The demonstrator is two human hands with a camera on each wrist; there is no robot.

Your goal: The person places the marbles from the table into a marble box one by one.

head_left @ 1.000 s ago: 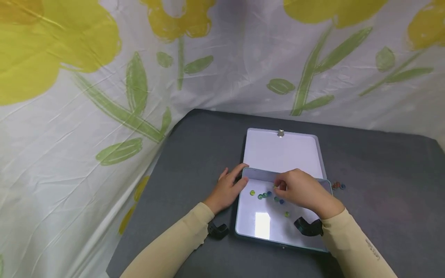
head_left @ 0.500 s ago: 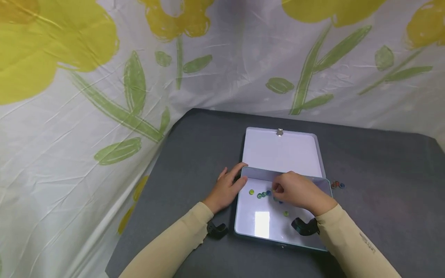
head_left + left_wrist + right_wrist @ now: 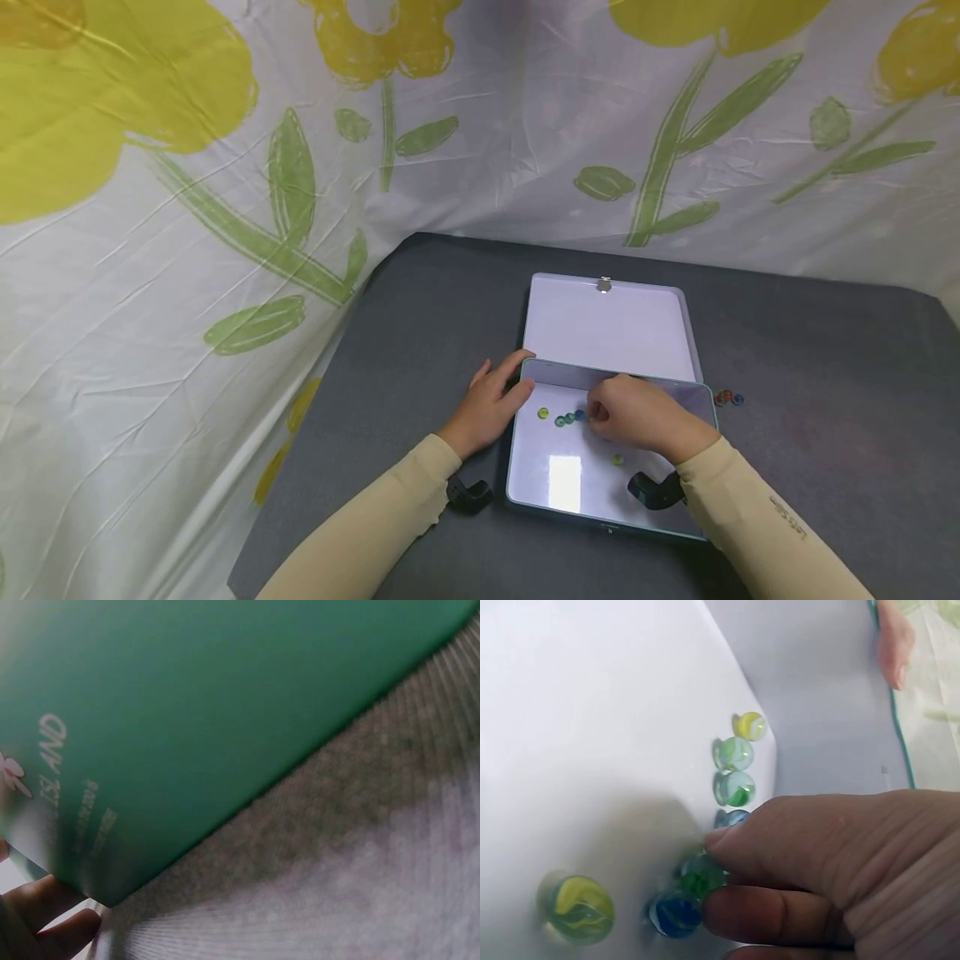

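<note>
While lettering (image 3: 54, 769) on the green box (image 3: 532, 477) is revealed only by the left wrist view, the left hand (image 3: 486, 411) is seen resting, fingers spread, at the box's far-left corner. Toward the far edge are ranged a yellow marble (image 3: 543, 413), two pale green marbles (image 3: 569, 418) and a blue marble (image 3: 581, 415). Only by the right wrist view is a darker green marble (image 3: 703, 876) shown between thumb and forefinger of the downturned right hand (image 3: 642, 414); whether it is pinched cannot be told. Past the right edge, loose marbles (image 3: 738, 400) are grouped.
</note>
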